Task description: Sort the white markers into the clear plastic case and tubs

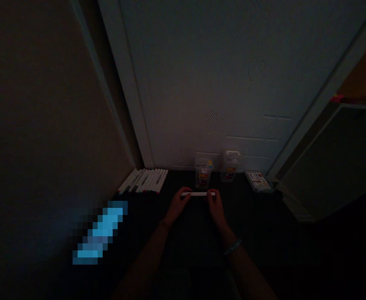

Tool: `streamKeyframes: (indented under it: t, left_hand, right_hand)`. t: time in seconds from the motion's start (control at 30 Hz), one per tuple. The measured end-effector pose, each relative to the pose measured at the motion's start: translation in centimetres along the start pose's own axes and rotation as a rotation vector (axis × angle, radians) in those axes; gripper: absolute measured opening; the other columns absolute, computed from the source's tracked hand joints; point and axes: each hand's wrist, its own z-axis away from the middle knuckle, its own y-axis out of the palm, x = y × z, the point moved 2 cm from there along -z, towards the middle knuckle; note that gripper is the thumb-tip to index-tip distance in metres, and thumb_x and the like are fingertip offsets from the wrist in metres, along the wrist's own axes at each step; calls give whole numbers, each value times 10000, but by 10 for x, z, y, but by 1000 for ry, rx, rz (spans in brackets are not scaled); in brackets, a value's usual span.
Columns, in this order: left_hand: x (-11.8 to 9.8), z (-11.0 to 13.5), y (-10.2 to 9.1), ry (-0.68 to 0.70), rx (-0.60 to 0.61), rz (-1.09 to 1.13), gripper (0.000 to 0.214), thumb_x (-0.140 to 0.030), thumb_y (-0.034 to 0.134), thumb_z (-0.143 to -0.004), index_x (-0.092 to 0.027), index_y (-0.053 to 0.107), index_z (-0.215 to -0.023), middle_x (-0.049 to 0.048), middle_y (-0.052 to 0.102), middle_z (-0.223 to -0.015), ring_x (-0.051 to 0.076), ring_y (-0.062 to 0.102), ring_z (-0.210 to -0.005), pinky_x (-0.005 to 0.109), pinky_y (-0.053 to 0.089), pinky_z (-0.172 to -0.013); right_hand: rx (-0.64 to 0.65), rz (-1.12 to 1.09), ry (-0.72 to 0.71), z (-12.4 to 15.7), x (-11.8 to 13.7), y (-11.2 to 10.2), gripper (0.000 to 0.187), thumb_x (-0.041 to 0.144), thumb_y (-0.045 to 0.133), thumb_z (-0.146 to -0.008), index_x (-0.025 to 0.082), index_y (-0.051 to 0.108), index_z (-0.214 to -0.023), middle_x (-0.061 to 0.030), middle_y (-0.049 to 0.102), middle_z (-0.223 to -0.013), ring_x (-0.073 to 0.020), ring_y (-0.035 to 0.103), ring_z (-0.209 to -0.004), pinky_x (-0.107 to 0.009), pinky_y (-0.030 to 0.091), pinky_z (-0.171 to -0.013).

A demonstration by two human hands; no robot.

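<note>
A white marker (199, 194) lies level between my two hands, just above or on the dark tabletop. My left hand (180, 201) pinches its left end, and the fingers of my right hand (215, 202) are closed round its right end. Right behind the marker stands a clear plastic case (203, 174) with a colourful label. A second clear case (230, 167), with a similar label, is a little farther back to the right. The room is dim, so the marker's print cannot be read.
Several white markers (144, 180) lie in a row at the back left. A packed set of markers (258, 181) sits at the back right. A bright blue pixelated patch (103, 231) is at the left. A white panel with heart shapes (183, 104) rises behind the dark table (195, 241).
</note>
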Motion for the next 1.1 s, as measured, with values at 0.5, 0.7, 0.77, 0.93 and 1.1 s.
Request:
streamKeyframes:
  t: [0.5,0.7,0.77,0.93,1.1]
  left_hand:
    - [-1,0,-1,-52,-51,20,280,-389,463,-812,-187,597,-953,12,593,-800,141,527,-693,232,398,-629]
    - [-2,-1,-1,-100,-108,92,377,-511,470,-788,-171,609,-869,-44,464,-548,96,422,-492,203,299,-464]
    - [-4,-1,-1,-116,-88,116,421,-551,458,-779,-160,614,-789,-57,399,-484,85,377,-447,203,256,-433]
    - [-7,-2,-2,-99,-76,140,437,-561,443,-783,-158,612,-752,-37,448,-503,93,409,-484,204,298,-470]
    - [-2,-4,-2,-86,-93,154,394,-524,477,-773,-162,605,-861,-1,588,-636,114,479,-556,215,350,-523]
  right_hand:
    - [38,-100,54,-1,4,2,304,482,468,-802,224,529,-951,11,587,-701,-143,538,-649,-243,413,-608]
    - [39,-136,55,-4,3,2,319,495,472,-795,206,553,-902,20,566,-639,-130,511,-585,-235,398,-572]
    - [35,-125,56,-5,4,1,324,506,477,-788,196,563,-824,24,541,-596,-125,489,-557,-231,386,-551]
    - [3,-131,66,-6,6,-1,329,518,482,-781,199,558,-763,31,508,-577,-117,458,-541,-220,361,-522]
    - [-62,-136,75,-6,1,-2,339,532,483,-772,201,556,-764,32,511,-582,-120,462,-545,-223,367,-531]
